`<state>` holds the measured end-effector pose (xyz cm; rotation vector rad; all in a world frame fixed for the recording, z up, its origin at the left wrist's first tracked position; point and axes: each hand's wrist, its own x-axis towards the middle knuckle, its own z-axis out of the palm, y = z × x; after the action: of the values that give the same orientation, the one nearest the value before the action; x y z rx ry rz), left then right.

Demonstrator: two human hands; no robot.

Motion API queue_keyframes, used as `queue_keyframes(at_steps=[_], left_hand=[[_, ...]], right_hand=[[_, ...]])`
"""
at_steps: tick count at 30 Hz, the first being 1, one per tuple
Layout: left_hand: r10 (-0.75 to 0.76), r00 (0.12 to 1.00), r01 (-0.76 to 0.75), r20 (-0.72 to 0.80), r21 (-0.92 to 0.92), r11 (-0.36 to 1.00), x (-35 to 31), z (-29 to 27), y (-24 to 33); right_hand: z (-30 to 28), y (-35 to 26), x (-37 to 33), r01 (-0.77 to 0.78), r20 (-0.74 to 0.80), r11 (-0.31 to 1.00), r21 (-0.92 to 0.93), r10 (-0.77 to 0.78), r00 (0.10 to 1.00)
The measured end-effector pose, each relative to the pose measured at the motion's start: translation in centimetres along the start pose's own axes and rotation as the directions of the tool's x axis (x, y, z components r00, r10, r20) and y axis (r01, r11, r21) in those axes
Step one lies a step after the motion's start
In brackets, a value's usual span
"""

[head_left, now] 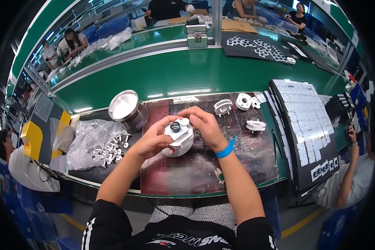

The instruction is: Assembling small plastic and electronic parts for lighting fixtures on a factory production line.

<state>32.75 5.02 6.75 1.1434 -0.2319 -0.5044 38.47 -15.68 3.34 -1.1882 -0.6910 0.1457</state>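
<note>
Over the dark, worn work mat (246, 166), my left hand (153, 138) is closed around a white moulded plastic part (181, 136). A black ring (175, 126) and a small round white knob (184, 121) show on its top. My right hand (206, 127) is bent around the part's right side, its fingertips at the knob; they are partly hidden. Beneath the part is a round white piece (184, 150), mostly covered. A blue band (226, 151) circles my right wrist. Farther right lie similar white parts (223, 107), (256, 125), and one with a round hole (243, 101).
Left of the mat stands a metal tin (136, 121) of white material. Beside it a clear bag (85, 143) spills white pegs (110, 151). At right, black trays (285, 141) carry white panels (306, 121). A green bench (162, 75) runs behind. People work across and at both sides.
</note>
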Motion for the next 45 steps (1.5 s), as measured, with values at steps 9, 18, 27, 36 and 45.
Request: queue_keyframes(at_steps=[9,18,27,36,45], left_hand=[[-0.001,0.999,0.003,0.039,-0.048,0.999,-2.2,-1.5,-1.4],[-0.028,0.999,0.031,0.047,-0.086,0.996,-2.5,-2.0,-1.1],[-0.062,0.998,0.062,0.005,-0.021,0.998,-2.6,-2.1,-0.9],[-0.08,0.997,0.081,0.012,-0.029,0.996,-2.5,-2.4,-1.0],[-0.08,0.996,0.081,0.032,-0.015,0.997,-2.5,-2.6,-1.1]], right_hand=[[0.3,1.5,-0.5,-0.01,0.162,1.0,-0.01,0.011,0.987],[0.7,0.6,-0.1,0.006,0.122,0.993,-0.114,0.008,0.992],[1.2,0.5,-0.2,-0.042,0.098,0.996,-0.079,0.049,0.994],[1.1,0.9,-0.2,-0.058,0.042,0.998,0.003,0.058,0.997],[0.8,0.6,-0.2,-0.07,0.121,0.989,-0.128,0.086,0.989]])
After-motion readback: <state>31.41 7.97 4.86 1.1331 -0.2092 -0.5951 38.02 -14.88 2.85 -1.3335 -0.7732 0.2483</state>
